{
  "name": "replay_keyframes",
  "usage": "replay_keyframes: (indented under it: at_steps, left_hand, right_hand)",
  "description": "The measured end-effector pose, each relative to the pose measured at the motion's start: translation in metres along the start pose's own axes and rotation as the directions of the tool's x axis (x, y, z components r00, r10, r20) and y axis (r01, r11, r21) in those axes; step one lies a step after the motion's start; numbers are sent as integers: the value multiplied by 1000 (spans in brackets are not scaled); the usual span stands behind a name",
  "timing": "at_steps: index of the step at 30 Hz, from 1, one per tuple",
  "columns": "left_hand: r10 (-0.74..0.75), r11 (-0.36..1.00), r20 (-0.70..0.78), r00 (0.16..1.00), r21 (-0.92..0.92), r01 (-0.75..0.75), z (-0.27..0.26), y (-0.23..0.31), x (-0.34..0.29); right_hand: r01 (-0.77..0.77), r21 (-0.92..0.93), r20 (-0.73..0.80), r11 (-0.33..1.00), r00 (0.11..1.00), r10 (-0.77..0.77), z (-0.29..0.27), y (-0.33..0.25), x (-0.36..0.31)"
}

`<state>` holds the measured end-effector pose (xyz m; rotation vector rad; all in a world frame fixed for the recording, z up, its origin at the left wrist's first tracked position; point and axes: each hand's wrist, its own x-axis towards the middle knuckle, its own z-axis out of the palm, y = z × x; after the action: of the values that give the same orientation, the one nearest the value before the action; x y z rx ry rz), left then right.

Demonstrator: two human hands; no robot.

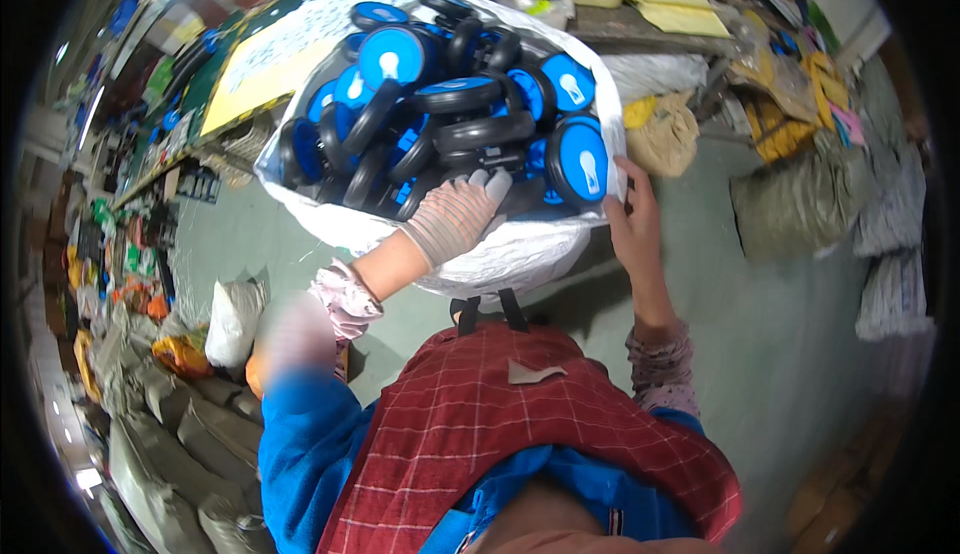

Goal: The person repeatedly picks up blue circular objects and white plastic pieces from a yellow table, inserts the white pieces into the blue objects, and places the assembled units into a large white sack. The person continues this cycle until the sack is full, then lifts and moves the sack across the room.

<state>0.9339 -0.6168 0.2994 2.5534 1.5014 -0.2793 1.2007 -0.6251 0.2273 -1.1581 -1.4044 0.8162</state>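
Observation:
A large white woven bag [450, 262] in front of me is heaped with wheels that have black tyres and blue hubs, such as this blue-faced wheel [577, 161]. My left hand [455, 216], in a striped glove with pale fingertips, reaches over the near rim into the heap. Its fingers bend over a dark wheel part [522, 197], and their undersides are hidden. Bare, my right hand [635, 219] pinches the bag's right rim between thumb and fingers, beside the blue-faced wheel.
Behind the bag stands a workbench [640, 29] with yellow sheets. A yellow-topped table [262, 79] is at the far left. Filled sacks [800, 199] stand on the right, a white sack [235, 322] on the left. A tan bag [665, 134] sits behind my right hand.

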Motion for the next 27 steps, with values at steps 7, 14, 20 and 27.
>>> replay_keyframes:
  at_steps: [7,14,20,27]
  left_hand:
    - [-184,910,-240,953,-409,72,32,-57,-69]
    - [-184,959,-224,957,173,225,70,-139,-133]
    - [-273,962,-185,944,-83,262,82,-146,-172]
    - [-49,992,-257,965,100,77,89,-142,-160]
  right_hand:
    - [-21,11,95,1000,995,20,-4,8,1]
    - [-81,-43,225,996,970,89,-8,-16,11]
    - [578,-681,531,450,812,-241,-1,-59,37]
    - [939,-137,848,317,276,-452,-31,19,105]
